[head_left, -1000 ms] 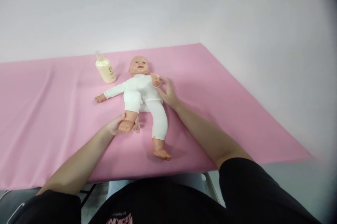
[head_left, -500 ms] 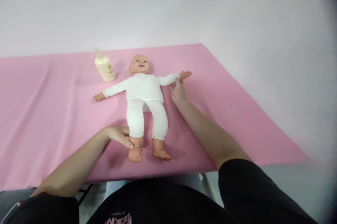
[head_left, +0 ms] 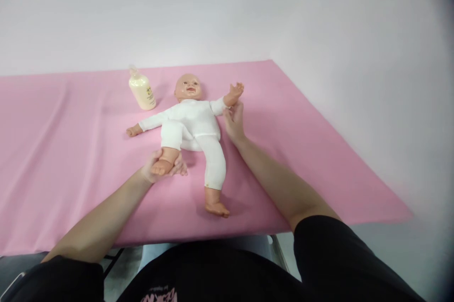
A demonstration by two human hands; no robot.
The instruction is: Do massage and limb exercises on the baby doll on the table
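So my left hand point(head_left: 161, 171) is closest to me, at about 7 o'clock from the doll point(head_left: 191, 124), fingers cupped under its bare foot so the knee folds up toward the belly. The other leg just lies straight, pointing back at me. My right hand point(head_left: 234, 122) sits at 3 o'clock, pinching the doll's forearm to prop it up off the pink sheet point(head_left: 301, 150). The doll's on its back mid-sheet, with a lotion bottle point(head_left: 142, 90) at 11 o'clock beyond it.
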